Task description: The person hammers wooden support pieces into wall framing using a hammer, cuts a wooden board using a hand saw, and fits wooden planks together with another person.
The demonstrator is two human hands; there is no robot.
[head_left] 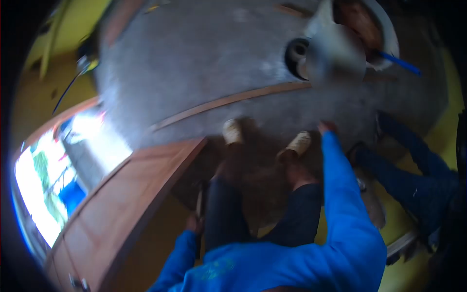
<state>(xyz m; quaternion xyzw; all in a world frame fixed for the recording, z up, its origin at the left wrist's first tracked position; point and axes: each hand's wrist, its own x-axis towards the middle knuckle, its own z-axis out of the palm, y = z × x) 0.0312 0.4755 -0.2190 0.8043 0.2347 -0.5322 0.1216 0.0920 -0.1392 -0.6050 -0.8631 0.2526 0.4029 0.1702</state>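
My left hand (194,224) is low beside my left thigh. Its fingers are closed around a hammer-like tool (200,200) with a thin pale handle and a dark upper end; blur hides the details. My right arm reaches forward past my right foot. My right hand (328,127) is small and blurred above the grey floor, and I cannot make out its fingers or anything in them. A long wooden strip (233,99) lies on the floor beyond my feet, apart from both hands.
A brown wooden door (131,194) stands at the left by a bright doorway (46,180). Ahead right are a white bucket (391,29) with a blue bar (401,63) and a black round object (293,58). Another person's dark blue trousers (404,180) show at the right.
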